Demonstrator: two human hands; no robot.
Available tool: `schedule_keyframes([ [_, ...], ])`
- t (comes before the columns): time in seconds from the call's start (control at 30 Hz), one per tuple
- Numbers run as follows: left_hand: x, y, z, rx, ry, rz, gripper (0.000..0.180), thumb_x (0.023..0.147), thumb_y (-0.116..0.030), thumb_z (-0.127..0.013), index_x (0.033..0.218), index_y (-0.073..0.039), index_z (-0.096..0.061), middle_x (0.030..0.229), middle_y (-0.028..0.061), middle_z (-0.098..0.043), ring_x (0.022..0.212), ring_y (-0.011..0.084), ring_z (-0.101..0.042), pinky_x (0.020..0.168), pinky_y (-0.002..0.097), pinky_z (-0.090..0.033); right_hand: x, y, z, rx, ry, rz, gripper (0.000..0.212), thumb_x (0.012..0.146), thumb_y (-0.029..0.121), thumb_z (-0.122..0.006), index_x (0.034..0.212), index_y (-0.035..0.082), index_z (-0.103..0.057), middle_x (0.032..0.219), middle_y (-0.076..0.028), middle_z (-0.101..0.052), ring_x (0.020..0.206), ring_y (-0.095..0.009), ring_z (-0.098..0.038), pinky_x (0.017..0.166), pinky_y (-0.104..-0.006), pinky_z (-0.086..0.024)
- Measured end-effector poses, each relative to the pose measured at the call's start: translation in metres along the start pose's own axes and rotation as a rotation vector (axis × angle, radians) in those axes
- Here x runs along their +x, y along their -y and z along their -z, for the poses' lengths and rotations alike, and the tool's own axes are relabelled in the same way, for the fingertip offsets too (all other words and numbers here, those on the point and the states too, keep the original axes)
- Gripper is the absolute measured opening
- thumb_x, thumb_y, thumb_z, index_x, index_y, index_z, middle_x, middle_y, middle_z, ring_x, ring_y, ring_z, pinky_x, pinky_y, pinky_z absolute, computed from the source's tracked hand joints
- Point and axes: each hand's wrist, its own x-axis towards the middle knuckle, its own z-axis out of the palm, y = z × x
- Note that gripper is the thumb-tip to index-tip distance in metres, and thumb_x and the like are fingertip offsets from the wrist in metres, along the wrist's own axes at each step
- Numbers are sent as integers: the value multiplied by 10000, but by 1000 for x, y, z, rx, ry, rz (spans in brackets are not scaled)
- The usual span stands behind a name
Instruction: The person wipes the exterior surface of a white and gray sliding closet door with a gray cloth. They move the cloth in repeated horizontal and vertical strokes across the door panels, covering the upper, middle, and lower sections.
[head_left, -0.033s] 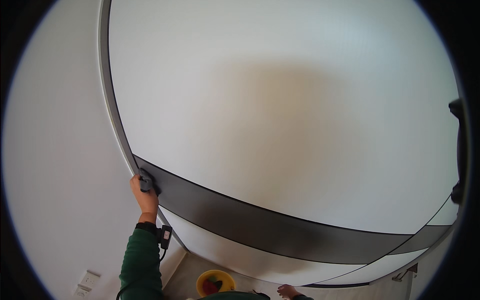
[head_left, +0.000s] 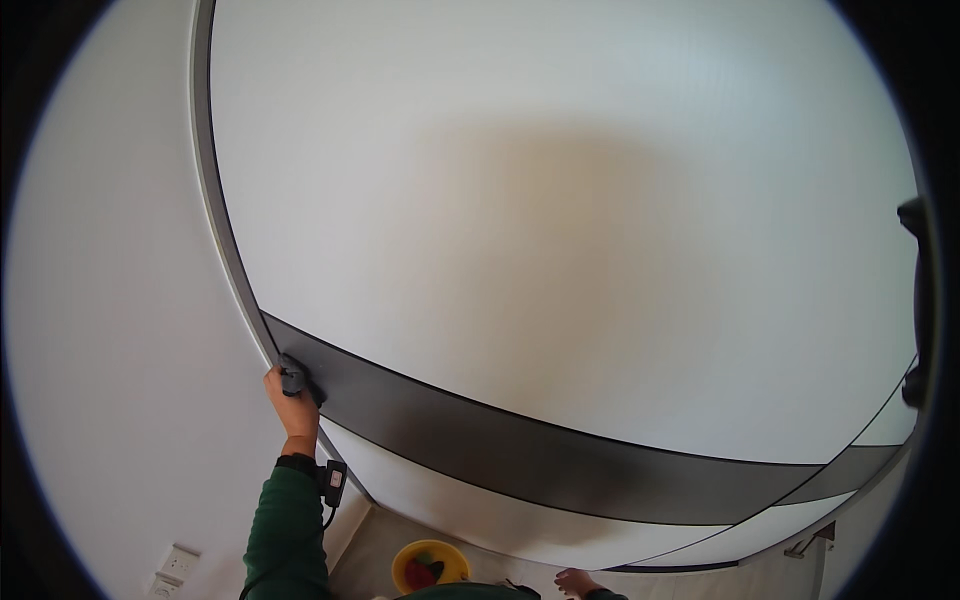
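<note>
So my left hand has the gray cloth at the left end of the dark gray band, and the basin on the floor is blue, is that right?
Not quite: the head view shows the basin is yellow, not blue. The rest stands.

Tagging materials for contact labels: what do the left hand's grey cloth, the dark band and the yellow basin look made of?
Grey cloth: likely soft, matte fabric; it bunches in the left hand.
Dark band: smooth, satin; laminate or coated metal, can't tell which; even colour, faint sheen.
Yellow basin: probably plastic; uniform colour, smooth round rim.
</note>
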Motion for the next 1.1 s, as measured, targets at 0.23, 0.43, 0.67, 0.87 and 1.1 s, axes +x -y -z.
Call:
schedule_keyframes([
  [0.23, -84, 64, -35, -331, 97, 443, 201, 820, 12, -496, 1005, 48, -564, 948, 145, -595, 915, 263, -585, 842, 368, -456, -41, -20, -37, -150, -89, -84, 339, 785, 184, -684, 1096, 92, -589, 845, -40, -626, 756, -172, -596, 663, -382, -550],
  [0.43, 20, 20, -24, -437, 92, 319, 216, 796, 37, -513, 1009, 36, -545, 933, 94, -587, 858, 195, -574, 813, 319, -461, -93, -80, -85, 210, -244, -225, 151, 812, 197, -629, 921, 91, -633, 745, -66, -593, 690, -209, -585, 645, -390, -553],
  [0.67, 45, -25, -36, -399, 44, 0, 304, 891, -65, -547, 1178, 16, -490, 1150, 122, -501, 1056, 228, -513, 955, 307, -386, -167, -107, -127, -252, -290, 164, 309, 653, 296, -750, 867, 103, -637, 776, -57, -608, 745, -219, -600, 709, -389, -546],
  [0.87, -109, 26, -55, -486, 412, 413, 166, 851, -40, -579, 1001, 28, -587, 879, 95, -607, 838, 209, -578, 799, 325, -458, -207, -127, -175, -218, -351, 189, 420, 555, 387, -797, 825, 110, -635, 870, -25, -650, 881, -231, -625, 802, -379, -524],
  [1.1, -105, -34, -24, -645, 178, 295, 319, 868, -44, -581, 1175, -2, -502, 1049, 79, -549, 952, 174, -534, 877, 293, -424, -204, -240, -216, -352, -432, 259, 340, 553, 341, -755, 761, 108, -621, 829, -104, -617, 881, -343, -583, 765, -462, -498],
])
